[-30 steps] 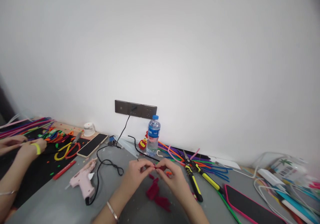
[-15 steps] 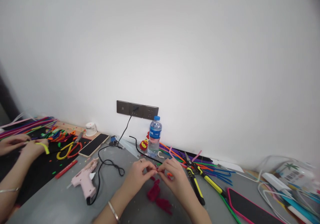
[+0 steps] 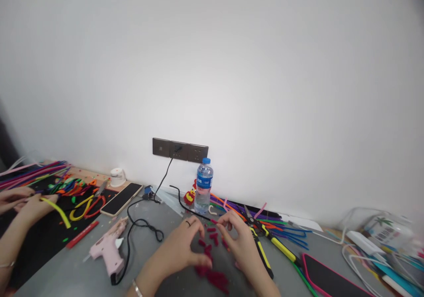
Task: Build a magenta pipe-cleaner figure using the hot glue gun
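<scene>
My left hand (image 3: pixel 180 248) hovers over the grey table with thumb and fingers apart, holding nothing. Thumb and forefinger of my right hand (image 3: pixel 236 239) pinch a short dark red fuzzy piece (image 3: pixel 213 221), which looks like cut pipe cleaner. Between and below my hands lie several short dark red pieces (image 3: pixel 211 230). A larger, blurred dark red fuzzy clump (image 3: pixel 218 280) rests nearer to me. Just beyond my hands stand a water bottle (image 3: pixel 203 188) and a small red and yellow figure (image 3: pixel 190 195), partly behind it.
Pliers (image 3: pixel 261 248) and a bundle of coloured pipe cleaners (image 3: pixel 288 233) lie to the right, near a pink-edged phone (image 3: pixel 331 277). On the left are a pink glue gun (image 3: pixel 107 250), another phone (image 3: pixel 122 198), scissors (image 3: pixel 89 206) and a co-worker's hands (image 3: pixel 36 206) with a yellow strip (image 3: pixel 58 211).
My hands have separated: the left has opened and moved away, while the right keeps a small dark red piece. More short pieces show between them. The view has shifted slightly.
</scene>
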`<action>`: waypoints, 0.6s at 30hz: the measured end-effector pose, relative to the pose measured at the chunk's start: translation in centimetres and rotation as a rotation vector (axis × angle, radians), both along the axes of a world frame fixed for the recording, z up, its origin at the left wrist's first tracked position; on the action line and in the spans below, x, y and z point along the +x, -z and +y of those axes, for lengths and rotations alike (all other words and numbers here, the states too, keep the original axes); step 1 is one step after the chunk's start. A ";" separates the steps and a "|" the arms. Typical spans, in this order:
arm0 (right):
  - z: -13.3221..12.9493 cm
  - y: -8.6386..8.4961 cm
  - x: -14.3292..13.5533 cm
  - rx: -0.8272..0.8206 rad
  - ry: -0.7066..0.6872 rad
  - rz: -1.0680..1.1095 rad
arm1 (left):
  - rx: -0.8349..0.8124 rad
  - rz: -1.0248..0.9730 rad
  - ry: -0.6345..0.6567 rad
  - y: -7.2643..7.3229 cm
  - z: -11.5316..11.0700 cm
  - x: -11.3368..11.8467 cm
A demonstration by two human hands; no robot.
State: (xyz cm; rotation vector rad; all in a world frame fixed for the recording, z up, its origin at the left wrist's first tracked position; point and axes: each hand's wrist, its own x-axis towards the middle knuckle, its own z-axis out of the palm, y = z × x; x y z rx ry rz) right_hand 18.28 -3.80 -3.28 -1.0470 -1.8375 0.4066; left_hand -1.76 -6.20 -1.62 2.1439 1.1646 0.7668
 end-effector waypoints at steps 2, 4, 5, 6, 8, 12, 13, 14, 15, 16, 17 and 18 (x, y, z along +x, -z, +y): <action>0.0 -0.1 0.2 0.011 0.019 0.029 | -0.056 0.139 0.057 0.2 -0.3 0.0; -0.2 -0.3 0.2 0.026 0.032 0.052 | -0.080 0.240 0.087 0.5 -0.6 0.1; -0.2 -0.4 0.2 0.029 0.034 0.063 | -0.088 0.272 0.088 0.7 -0.7 0.1; -0.3 -0.5 0.2 0.029 0.036 0.075 | -0.095 0.293 0.079 0.8 -0.8 0.2; -0.4 -0.7 0.1 0.019 0.041 0.103 | -0.111 0.316 0.050 1.2 -0.8 0.3; -0.5 -1.0 0.0 -0.043 0.072 0.193 | -0.152 0.328 0.041 1.7 -0.7 0.3; -0.5 -1.1 0.1 -0.064 0.080 0.216 | -0.151 0.330 0.046 1.7 -0.6 0.3; -0.5 -1.1 0.1 -0.083 0.087 0.236 | -0.148 0.330 0.050 1.8 -0.7 0.3; -0.6 -1.2 0.2 -0.097 0.091 0.252 | -0.148 0.331 0.049 1.8 -0.7 0.3; -0.5 -1.2 0.2 -0.107 0.093 0.264 | -0.152 0.332 0.045 1.8 -0.7 0.3; -0.5 -1.2 0.3 -0.113 0.095 0.274 | -0.158 0.332 0.038 1.8 -0.7 0.2; -0.5 -1.2 0.3 -0.115 0.095 0.281 | -0.166 0.333 0.033 1.8 -0.8 0.2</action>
